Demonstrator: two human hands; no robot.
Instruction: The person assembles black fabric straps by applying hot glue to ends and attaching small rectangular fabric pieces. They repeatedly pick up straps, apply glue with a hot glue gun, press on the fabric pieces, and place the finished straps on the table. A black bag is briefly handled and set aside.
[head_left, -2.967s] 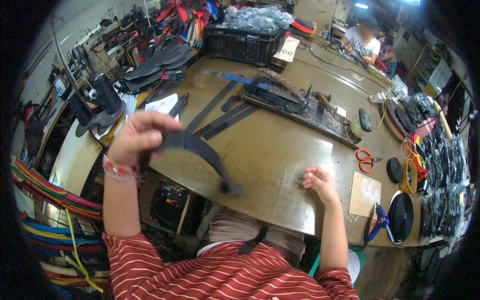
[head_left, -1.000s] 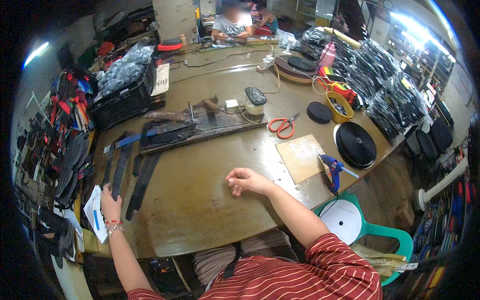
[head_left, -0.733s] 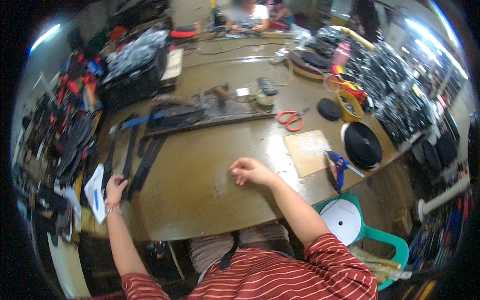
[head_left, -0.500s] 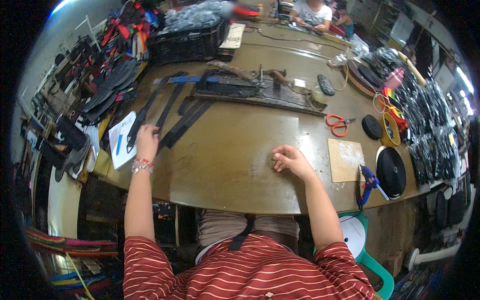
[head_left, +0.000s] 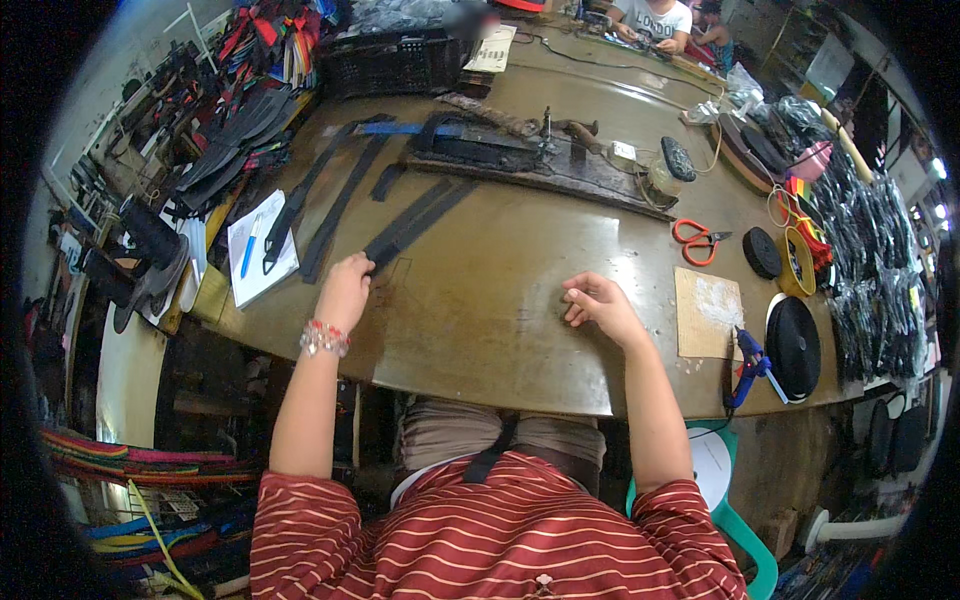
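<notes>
My left hand (head_left: 346, 290), with a beaded bracelet at the wrist, has its fingers closed over the near end of a pair of flat black straps (head_left: 412, 224) lying slantwise on the table. My right hand (head_left: 604, 310) hovers over the table's near middle, fingers loosely curled and apart, nothing in it. Left of the straps lie a longer black strap (head_left: 338, 205) and one with a looped end (head_left: 284, 222). The looped end rests on white paper (head_left: 262, 277) beside a blue pen (head_left: 248, 254). A short black strap piece (head_left: 388, 184) lies farther back.
A dark wooden board with a metal fixture (head_left: 560, 175) spans the back. Orange-handled scissors (head_left: 695, 241), a cardboard piece (head_left: 706, 335), a blue glue gun (head_left: 748, 368) and a black webbing roll (head_left: 793, 350) sit at right. A black crate (head_left: 390, 68) stands far left; a person (head_left: 652, 22) sits across.
My left hand has moved right, from beside the looped strap to the near end of the strap pair. My right hand stays over the table. The whole view has shifted slightly.
</notes>
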